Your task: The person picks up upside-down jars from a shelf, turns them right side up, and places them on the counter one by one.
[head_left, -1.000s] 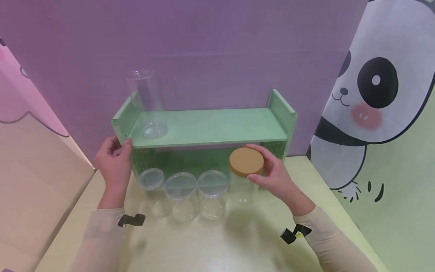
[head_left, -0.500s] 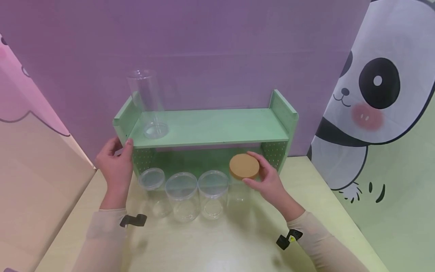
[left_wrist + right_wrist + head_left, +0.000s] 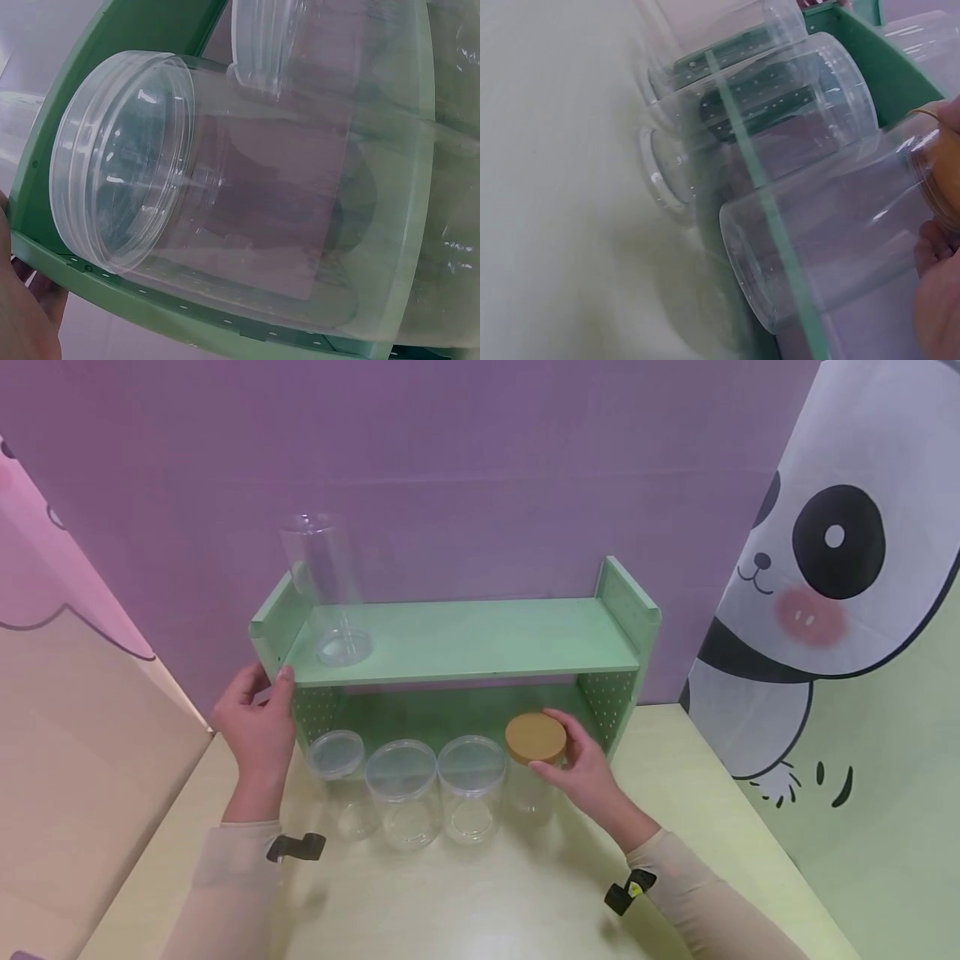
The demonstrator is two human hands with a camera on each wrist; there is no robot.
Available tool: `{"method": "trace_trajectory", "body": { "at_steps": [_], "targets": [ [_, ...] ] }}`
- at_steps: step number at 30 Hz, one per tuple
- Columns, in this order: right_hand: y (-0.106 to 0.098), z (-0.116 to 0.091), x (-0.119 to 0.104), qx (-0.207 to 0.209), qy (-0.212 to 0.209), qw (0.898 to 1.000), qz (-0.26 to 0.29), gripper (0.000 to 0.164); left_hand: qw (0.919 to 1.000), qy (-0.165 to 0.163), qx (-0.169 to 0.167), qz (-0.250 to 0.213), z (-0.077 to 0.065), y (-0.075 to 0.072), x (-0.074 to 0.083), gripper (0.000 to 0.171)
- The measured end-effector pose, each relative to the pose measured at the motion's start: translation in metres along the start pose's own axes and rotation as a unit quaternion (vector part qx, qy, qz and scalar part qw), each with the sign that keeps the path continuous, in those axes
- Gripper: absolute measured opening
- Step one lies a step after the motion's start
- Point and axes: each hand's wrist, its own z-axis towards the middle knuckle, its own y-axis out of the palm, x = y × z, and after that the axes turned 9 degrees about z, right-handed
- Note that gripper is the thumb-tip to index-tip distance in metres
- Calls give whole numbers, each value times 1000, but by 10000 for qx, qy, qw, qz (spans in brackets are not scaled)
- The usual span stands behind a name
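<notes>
My right hand (image 3: 592, 777) grips a clear jar by its tan lid (image 3: 535, 737), thumb in front and fingers round the far side. In the right wrist view the clear jar body (image 3: 832, 232) is upright relative to its neighbours, its base close over the table. Three clear jars with translucent lids, a left one (image 3: 335, 755), a middle one (image 3: 401, 770) and a right one (image 3: 471, 766), stand in a row beside it. My left hand (image 3: 257, 722) holds the left side panel of the green two-tier shelf (image 3: 472, 639), thumb at its front edge.
On the shelf's upper board, at the left, stands a tall clear container (image 3: 327, 585) without a visible lid. The jar row fronts the lower tier. A purple backdrop (image 3: 480, 477) rises close behind the shelf, and the pale table (image 3: 420, 910) extends toward me.
My right hand has brought the tan-lidded jar left and down, nearer the row's right end. My left hand keeps its hold on the shelf; the other jars stay put.
</notes>
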Motion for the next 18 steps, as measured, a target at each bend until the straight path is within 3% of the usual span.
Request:
{"method": "trace_trajectory", "body": {
  "at_steps": [18],
  "targets": [
    [-3,-7,31,-100,143,9998,-129,81,9999,149,64,29,-1,1,-1,28]
  ]
}}
